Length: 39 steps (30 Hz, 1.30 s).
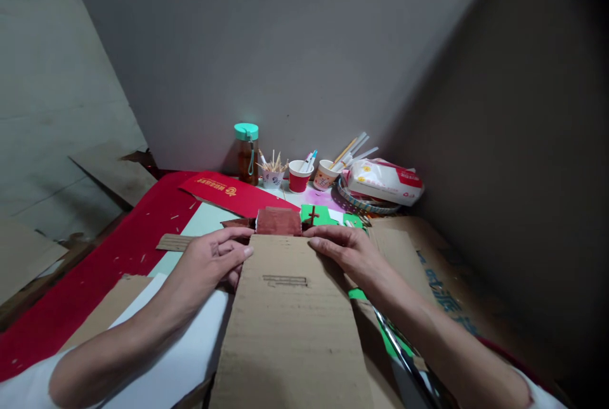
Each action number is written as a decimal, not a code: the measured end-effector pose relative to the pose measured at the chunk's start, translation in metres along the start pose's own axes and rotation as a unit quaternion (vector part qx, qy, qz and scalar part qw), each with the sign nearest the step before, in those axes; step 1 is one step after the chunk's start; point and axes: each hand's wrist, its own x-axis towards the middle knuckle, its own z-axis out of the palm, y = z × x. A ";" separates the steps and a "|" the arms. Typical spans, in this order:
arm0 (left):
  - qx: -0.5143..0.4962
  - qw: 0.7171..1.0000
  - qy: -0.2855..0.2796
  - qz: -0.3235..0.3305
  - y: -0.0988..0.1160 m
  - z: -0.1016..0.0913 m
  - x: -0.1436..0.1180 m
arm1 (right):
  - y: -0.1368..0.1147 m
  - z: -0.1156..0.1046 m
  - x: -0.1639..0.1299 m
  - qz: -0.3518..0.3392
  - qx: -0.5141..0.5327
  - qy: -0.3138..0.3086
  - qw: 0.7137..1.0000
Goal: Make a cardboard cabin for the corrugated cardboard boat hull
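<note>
Grey walls meeting in a corner behind a cluttered work surface (204,219) covered with red paper and card.

Large cardboard sheet (290,320) lying flat at centre, running from 6 o'clock up toward the hands. Left hand (214,260) at 9 o'clock of the sheet's far edge, fingers loosely curled, fingertips pressing the corner; thumb hidden, so full grip not determinable. Right hand (345,250) at 3 o'clock, fingers extended flat on the opposite corner, nothing enclosed. Symmetrical placement judged to steady the sheet against shifting.

Small red-brown block (278,221) just beyond the far edge at 12 o'clock, between the fingertips; contact with the sheet not determinable.

Bottle with teal cap (247,152), paper cups (299,175) with pens, and tissue pack (383,182) parked against the wall, well apart.
</note>
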 end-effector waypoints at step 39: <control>0.030 0.999 0.030 -0.002 0.001 0.006 -0.001 | 0.015 -0.005 0.012 0.049 0.028 -0.018 0.998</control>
